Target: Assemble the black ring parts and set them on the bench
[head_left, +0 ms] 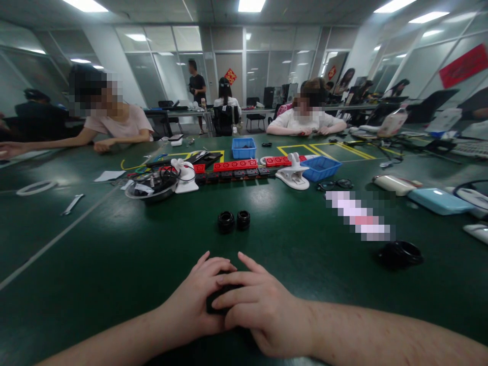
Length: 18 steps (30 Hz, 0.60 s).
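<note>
Low in the head view, my left hand and my right hand meet over a small dark object. Fingers of both hands curl round it, and they cover most of it, so its kind does not show. Just beyond my fingertips stand two short black ring-shaped pieces with open tops, a left one and a slightly smaller right one. A larger black ring-shaped piece lies off to the right of my right hand.
Across the green table runs a row of red power strips between white clips, one a white clamp. Also there are a bowl of cables, blue bins, a wrench and a light-blue case. Two people sit opposite.
</note>
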{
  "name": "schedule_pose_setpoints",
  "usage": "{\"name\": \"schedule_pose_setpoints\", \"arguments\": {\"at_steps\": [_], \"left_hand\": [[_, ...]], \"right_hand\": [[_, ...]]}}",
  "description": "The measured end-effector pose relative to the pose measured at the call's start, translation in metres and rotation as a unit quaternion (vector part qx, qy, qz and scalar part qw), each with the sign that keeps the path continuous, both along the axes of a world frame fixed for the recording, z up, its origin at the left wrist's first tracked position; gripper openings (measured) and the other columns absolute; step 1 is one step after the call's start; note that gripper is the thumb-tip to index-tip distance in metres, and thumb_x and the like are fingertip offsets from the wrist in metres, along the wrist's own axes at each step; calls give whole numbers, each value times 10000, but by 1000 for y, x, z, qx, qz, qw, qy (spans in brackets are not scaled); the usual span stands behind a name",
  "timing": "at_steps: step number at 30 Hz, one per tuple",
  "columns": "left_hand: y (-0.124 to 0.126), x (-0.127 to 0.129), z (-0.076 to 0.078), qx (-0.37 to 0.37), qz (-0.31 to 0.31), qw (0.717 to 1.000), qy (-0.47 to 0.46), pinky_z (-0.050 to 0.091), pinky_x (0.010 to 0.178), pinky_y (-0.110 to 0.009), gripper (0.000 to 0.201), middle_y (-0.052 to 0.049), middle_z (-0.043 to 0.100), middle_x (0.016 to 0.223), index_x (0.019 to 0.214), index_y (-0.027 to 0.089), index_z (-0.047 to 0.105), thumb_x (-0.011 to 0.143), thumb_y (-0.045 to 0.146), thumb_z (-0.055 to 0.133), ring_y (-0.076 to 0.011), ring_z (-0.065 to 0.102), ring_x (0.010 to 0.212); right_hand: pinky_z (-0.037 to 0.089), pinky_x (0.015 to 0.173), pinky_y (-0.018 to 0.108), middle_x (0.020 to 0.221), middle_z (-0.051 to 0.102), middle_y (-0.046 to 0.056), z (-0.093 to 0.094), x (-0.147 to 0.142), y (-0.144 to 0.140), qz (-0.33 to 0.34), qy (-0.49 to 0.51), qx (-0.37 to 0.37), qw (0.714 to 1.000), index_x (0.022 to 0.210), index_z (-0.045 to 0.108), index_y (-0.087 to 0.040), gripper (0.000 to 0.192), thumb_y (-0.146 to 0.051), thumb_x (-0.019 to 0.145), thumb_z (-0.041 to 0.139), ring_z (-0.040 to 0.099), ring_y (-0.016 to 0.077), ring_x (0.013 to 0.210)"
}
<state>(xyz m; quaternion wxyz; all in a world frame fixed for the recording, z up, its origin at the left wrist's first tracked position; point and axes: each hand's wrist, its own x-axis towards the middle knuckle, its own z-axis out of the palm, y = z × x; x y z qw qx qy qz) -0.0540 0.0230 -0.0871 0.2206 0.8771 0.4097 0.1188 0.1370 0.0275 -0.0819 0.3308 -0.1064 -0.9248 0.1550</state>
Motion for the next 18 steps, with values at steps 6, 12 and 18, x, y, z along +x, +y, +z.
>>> {"name": "schedule_pose_setpoints", "arguments": {"at_steps": [6,12,18], "left_hand": [[2,-4,-5,2,-5,1000,-1,154,1039,-552,487,-44,545,1149,1119,267,552,667,379,693,-287,465,1118],[1,-6,-6,-3,-4,1000,5,129,1046,-543,559,-30,518,1207,1180,304,497,667,345,713,-268,441,1144],[3,-6,-6,-24,-5,1000,-7,101,1045,-556,577,-54,513,1216,1180,282,498,669,438,715,-274,439,1147]], "right_hand": [[39,1097,423,1124,620,-19,7,6,-3,0,-31,21,999,893,632,-188,303,-117,811,349,372,153,1223],[184,1048,443,1153,552,89,15,4,-9,-68,30,18,997,1092,551,-136,379,-184,730,452,437,190,1121],[379,812,365,1068,537,103,5,-3,-9,-137,14,-47,989,1145,503,-116,526,-388,711,621,466,210,944]]}}
